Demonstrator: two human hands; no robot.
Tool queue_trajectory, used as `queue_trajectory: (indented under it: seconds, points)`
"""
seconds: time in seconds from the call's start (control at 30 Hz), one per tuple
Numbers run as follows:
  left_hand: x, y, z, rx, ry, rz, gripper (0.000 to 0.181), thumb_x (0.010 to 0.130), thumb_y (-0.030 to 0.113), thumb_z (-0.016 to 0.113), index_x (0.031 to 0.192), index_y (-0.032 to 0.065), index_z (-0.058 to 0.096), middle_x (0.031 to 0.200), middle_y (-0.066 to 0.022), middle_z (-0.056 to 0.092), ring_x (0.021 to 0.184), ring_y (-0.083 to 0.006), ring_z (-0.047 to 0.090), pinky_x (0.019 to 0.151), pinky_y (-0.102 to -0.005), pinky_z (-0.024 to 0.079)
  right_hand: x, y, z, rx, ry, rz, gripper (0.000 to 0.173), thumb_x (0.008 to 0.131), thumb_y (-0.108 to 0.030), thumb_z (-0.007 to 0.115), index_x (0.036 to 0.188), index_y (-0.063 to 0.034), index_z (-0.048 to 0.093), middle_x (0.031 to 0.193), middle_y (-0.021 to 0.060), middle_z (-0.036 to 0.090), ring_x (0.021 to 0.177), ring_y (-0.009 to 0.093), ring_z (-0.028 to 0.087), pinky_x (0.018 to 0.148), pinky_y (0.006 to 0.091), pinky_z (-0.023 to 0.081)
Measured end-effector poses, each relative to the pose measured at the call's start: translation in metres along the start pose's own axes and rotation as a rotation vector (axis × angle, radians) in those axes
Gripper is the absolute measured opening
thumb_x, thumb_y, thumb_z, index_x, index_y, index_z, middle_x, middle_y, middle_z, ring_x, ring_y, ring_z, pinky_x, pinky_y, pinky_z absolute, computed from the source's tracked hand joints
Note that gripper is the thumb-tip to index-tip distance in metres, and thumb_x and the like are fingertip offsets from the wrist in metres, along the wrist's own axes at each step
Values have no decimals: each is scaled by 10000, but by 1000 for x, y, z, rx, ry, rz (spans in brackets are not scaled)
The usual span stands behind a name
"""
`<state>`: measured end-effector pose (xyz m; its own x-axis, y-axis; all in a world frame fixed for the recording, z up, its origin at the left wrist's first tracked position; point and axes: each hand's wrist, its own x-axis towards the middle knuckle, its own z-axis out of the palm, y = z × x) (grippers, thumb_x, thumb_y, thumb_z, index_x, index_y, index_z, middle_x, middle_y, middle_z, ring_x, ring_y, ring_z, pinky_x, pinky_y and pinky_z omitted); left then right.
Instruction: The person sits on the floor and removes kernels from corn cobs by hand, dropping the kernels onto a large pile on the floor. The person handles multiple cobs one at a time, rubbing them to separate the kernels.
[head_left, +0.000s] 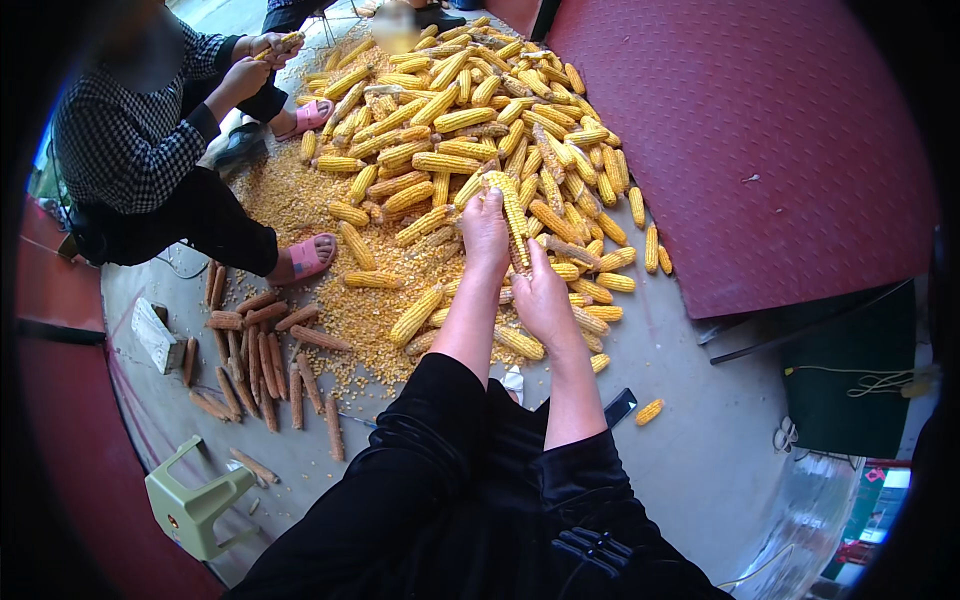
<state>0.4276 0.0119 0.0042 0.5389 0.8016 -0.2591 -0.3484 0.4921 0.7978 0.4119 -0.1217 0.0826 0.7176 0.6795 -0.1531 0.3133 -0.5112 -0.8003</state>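
Both of my hands grip one ear of dried yellow corn, partly stripped along its lower side. My left hand closes around its upper end, thumb on the kernels. Lower down, my right hand grasps the other end. A large heap of corn ears lies right below and beyond my hands. Loose kernels are spread over the floor to the left of my forearms.
Stripped cobs lie in a pile at left, near a green plastic stool. A seated person in pink sandals holds another ear. A red metal panel borders the heap at right. A phone lies by my right forearm.
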Motion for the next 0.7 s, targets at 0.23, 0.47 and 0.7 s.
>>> queue_trajectory:
  seconds: [0.23,0.47,0.7]
  points:
    - [-14,13,11,97,-129,36,293,1000,173,470,1158,-37,599,979,-85,670,850,-146,607,777,-302,497,9,6,6,78,99,39,618,911,-113,552,1468,26,324,1241,296,605,1140,363,623,952,409,479]
    - [-13,19,17,-255,-73,-45,292,995,178,499,1176,-36,584,972,-74,662,829,-158,623,772,-299,516,12,16,7,96,94,-26,627,926,-94,536,1486,37,286,1229,303,600,1125,373,618,947,419,479]
    - [-4,4,5,-236,-80,-19,280,1018,177,534,1193,-39,563,990,-78,656,858,-141,623,772,-287,527,10,16,9,-11,15,25,659,934,-73,527,1509,57,232,1210,290,617,1086,313,645,915,380,496]
